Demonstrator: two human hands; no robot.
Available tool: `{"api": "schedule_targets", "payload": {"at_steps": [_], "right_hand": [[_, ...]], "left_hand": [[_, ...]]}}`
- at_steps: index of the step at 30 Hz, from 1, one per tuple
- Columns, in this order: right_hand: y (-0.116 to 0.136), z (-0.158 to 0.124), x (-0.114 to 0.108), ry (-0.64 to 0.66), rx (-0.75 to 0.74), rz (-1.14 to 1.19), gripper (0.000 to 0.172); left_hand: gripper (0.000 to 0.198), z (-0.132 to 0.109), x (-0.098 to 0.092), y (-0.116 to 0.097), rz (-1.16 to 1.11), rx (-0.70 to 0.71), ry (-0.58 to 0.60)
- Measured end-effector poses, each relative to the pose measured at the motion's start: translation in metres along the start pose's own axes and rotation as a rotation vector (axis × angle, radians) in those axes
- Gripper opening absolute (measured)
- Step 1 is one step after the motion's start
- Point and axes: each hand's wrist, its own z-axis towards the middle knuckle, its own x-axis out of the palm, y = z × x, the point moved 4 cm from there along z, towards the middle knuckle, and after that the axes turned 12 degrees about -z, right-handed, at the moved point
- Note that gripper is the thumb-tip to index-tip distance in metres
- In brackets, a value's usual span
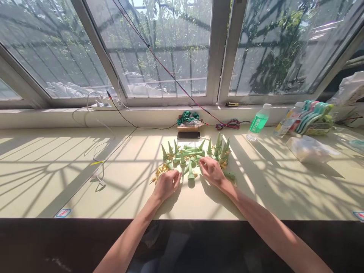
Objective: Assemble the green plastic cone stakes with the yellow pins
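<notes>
My left hand (168, 183) rests low over the table with its fingers curled together. Whatever it may hold is hidden. Just behind it lie small yellow plastic pieces (160, 170) and a tilted green cone (168, 164). My right hand (212, 170) is closed too, fingertips against the edge of the green parts; I cannot make out what is in them. Between both hands a green plastic spike (190, 172) stands point up on its wide base. Beyond lie several green spikes (190, 153) on their sides, with upright ones (220, 147) at the right.
A dark phone (189, 135) lies behind the spikes, near a small cardboard box (188, 123) with green items. To the right stand a green-labelled bottle (258, 123), a plastic bag (309, 149) and a group of colourful hangers (315, 117). A white cable (99, 172) trails at left.
</notes>
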Motion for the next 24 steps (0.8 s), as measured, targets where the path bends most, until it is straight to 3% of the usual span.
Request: {"api": "schedule_targets", "payload": {"at_steps": [7, 13, 17, 20, 24], "right_hand": [[0.001, 0.001, 0.0, 0.028, -0.006, 0.018, 0.021], [0.0, 0.0, 0.001, 0.027, 0.001, 0.035, 0.023], [0.002, -0.001, 0.001, 0.043, -0.008, 0.05, 0.023], [0.004, -0.001, 0.0, 0.05, -0.013, 0.053, 0.024], [0.005, 0.0, -0.001, 0.052, -0.014, 0.051, 0.026]], "left_hand": [[0.039, 0.003, -0.008, -0.006, -0.043, -0.093, -0.004], [0.026, 0.015, -0.054, 0.019, -0.038, -0.285, -0.201], [0.025, 0.016, -0.077, 0.046, -0.008, -0.411, -0.166], [0.026, 0.012, -0.079, 0.057, 0.001, -0.448, -0.105], [0.025, 0.007, -0.074, 0.057, 0.028, -0.45, -0.123]]}}
